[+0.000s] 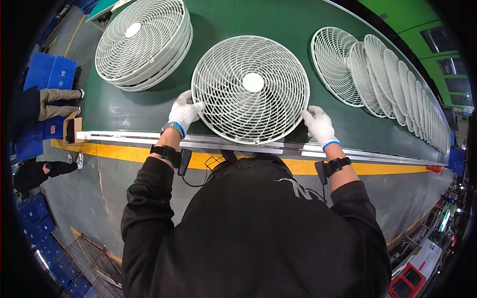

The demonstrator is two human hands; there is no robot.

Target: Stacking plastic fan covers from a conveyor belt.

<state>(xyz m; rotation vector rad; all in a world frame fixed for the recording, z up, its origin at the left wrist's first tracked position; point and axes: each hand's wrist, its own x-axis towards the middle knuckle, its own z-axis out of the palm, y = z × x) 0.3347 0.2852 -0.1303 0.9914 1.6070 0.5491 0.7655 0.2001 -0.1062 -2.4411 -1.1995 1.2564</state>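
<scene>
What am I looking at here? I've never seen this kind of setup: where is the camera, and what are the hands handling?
There is no robot: this is a person working with two hands in white gloves. The single picture comes from a wide fisheye camera on their head, looking down, so straight edges bend and their dark sleeves rise from below.

On the green tabletop, a round white grille lies in front of them. The left hand and right hand are at opposite sides of its rim; how firmly they grip isn't clear. To the left is a stack of similar grilles; to the right, an overlapping row of them.
</scene>
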